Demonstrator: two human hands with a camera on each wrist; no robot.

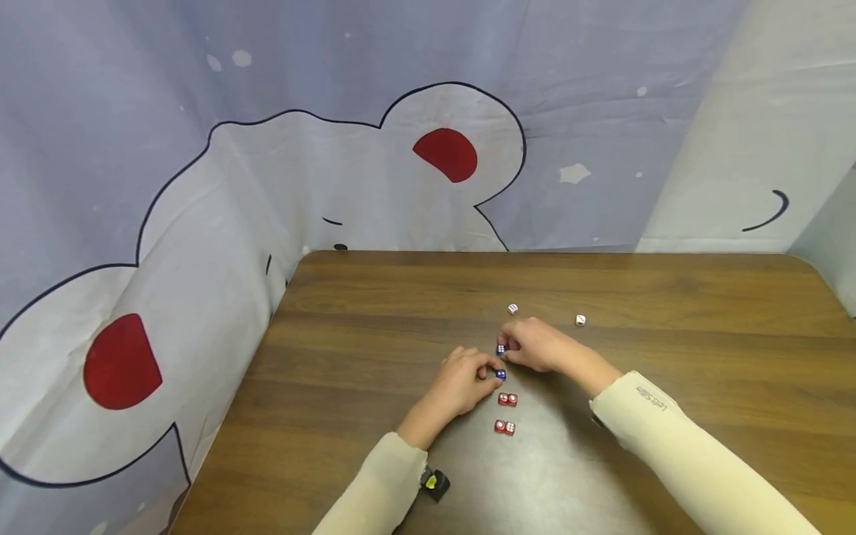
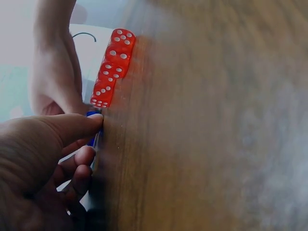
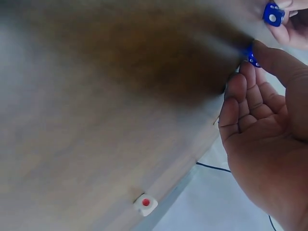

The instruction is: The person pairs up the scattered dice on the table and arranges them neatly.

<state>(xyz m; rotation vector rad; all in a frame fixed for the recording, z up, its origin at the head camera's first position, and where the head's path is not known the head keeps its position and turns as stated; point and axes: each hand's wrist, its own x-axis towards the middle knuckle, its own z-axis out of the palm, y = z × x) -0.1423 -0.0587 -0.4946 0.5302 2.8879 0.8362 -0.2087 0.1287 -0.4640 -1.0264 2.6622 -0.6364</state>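
Between its thumb and fingers my left hand (image 1: 461, 379) pinches a blue die (image 1: 501, 374) on the table. Just beyond it, my right hand (image 1: 538, 344) pinches another blue die (image 1: 500, 349). The right wrist view shows the left hand's blue die (image 3: 273, 14) a little apart from the right hand's blue die (image 3: 253, 57), which thumb and fingers partly cover. Nearer the body, one pair of red dice (image 1: 507, 400) sits side by side, with a second pair of red dice (image 1: 504, 427) below it. In the left wrist view, red dice (image 2: 113, 60) appear beyond my left thumb.
Past the right hand stand a white die (image 1: 513, 308) and, farther right, another white die (image 1: 580, 320). A small black object with a yellow-green mark (image 1: 436, 483) is at the left sleeve's cuff. The wooden table (image 1: 374, 297) ends at a printed curtain (image 1: 588, 134).
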